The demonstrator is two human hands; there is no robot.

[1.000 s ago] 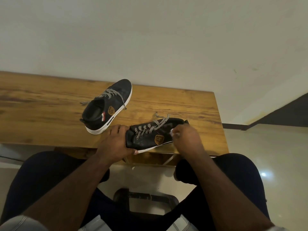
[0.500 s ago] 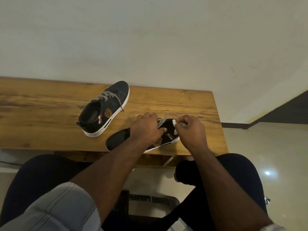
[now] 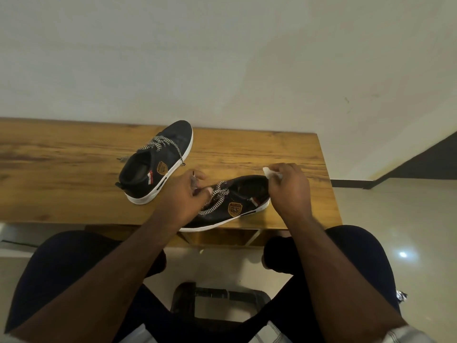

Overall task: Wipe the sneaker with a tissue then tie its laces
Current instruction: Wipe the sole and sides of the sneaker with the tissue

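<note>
A black sneaker [image 3: 237,204] with a white sole and an orange badge lies at the near edge of the wooden table [image 3: 272,152], heel to the right. Its checkered laces [image 3: 217,196] hang loose. My left hand [image 3: 188,196] rests on the front of the shoe and pinches a lace end between its fingers. My right hand [image 3: 289,186] sits at the heel collar, closed around a small white tissue [image 3: 269,172] that pokes out above the heel.
A second matching sneaker [image 3: 158,164] stands further back to the left, toe pointing away, laces loose. The table's right end is close to my right hand. My knees sit below the table edge, and a dark stool frame [image 3: 217,300] is on the floor between them.
The near sneaker has settled onto its sole with the heel to the right. My left hand has moved to the laces and my right hand has shifted with the tissue to the heel.
</note>
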